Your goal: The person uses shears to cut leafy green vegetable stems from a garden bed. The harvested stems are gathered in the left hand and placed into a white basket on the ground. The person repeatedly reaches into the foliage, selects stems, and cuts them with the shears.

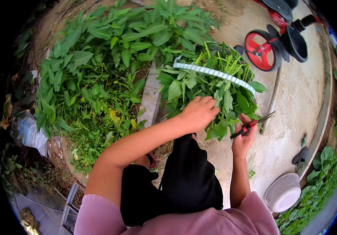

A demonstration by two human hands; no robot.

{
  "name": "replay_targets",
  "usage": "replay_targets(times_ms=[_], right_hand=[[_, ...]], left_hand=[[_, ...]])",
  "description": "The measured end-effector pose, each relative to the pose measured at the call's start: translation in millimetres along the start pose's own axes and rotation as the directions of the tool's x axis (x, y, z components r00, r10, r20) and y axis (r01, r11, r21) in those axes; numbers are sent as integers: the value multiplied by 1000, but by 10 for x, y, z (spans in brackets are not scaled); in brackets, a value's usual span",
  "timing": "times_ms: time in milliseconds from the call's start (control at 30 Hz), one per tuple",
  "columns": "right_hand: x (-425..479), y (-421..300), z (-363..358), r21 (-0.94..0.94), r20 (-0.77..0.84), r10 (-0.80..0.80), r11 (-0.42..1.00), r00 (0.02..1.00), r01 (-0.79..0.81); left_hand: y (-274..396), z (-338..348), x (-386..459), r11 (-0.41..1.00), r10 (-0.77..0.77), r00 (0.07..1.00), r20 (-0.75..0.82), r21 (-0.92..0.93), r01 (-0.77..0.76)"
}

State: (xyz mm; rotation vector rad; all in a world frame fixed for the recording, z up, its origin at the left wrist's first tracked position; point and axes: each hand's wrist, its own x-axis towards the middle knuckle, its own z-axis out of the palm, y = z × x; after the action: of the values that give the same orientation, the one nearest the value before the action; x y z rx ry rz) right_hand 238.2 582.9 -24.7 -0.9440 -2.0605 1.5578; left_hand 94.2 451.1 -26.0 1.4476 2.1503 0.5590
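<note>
Cut leafy greens [192, 85] are heaped in a basket whose body is mostly hidden beneath them. A pale banded handle [215, 72] arches over the heap. My left hand [200, 113] lies against the near side of the leaves, knuckles up and fingers bent; whether it pinches any leaf is hidden. My right hand [245, 138], just right of the basket's near side, grips red-and-black garden snips [249, 127]. Their blades point up and to the right, away from the heap. Some leaves hang down between my two hands.
Growing leafy plants [98, 73] fill the bed at left, behind a concrete curb [150, 97]. A red-wheeled child's tricycle [264, 50] stands beyond the basket. An overturned pale basin [283, 192] and a dark shoe [300, 155] lie at right. A pipe-like bar [271, 102] lies on the concrete.
</note>
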Motion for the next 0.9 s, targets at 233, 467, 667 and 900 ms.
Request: replay_targets(times_ms=[233,467,667,900], right_hand=[[-315,-117,90,63,124,49,996,991,-57],[-347,-512,384,50,415,89,991,906,-121],[-298,-890,436,-58,560,72,997,825,-48],[-265,-1138,314,-281,687,90,948,721,149]], left_hand=[[-292,567,785,957,-217,956,197,-149,248],[-386,-573,-728,995,-98,984,151,-17,102],[-1097,39,-2795,542,-762,513,-395,45,839],[214,1850,-4693,-133,-964,-56,258,-293,947]])
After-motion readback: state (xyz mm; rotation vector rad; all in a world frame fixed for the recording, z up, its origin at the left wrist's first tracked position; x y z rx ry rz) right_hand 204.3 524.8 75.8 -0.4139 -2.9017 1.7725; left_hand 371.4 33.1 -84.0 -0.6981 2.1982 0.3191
